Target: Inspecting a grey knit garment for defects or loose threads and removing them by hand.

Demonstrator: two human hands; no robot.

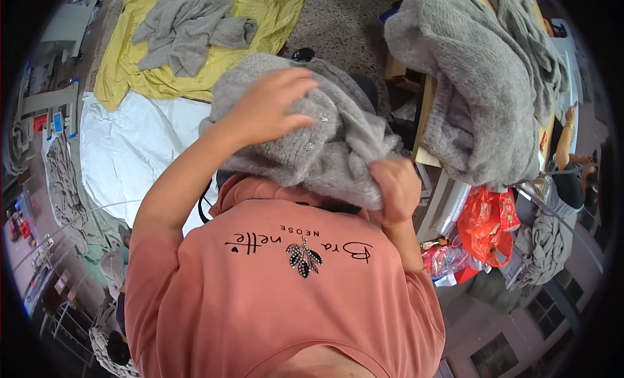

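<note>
A fuzzy grey knitted garment [338, 144] is bunched up in front of my chest. My left hand [273, 105] lies on top of it, fingers curled over the fabric. My right hand [396, 189] grips its lower right edge in a closed fist. Small shiny beads show on the knit between my hands. Below the garment is my salmon-pink shirt [279, 293].
A wooden table [426, 128] at the right carries a big heap of grey knitwear [481, 79]. On the floor lie a yellow sheet [156, 66] with another grey garment [192, 27], and a white sheet [136, 151]. A red plastic bag [487, 222] sits under the table. Another person's arm [569, 138] shows at far right.
</note>
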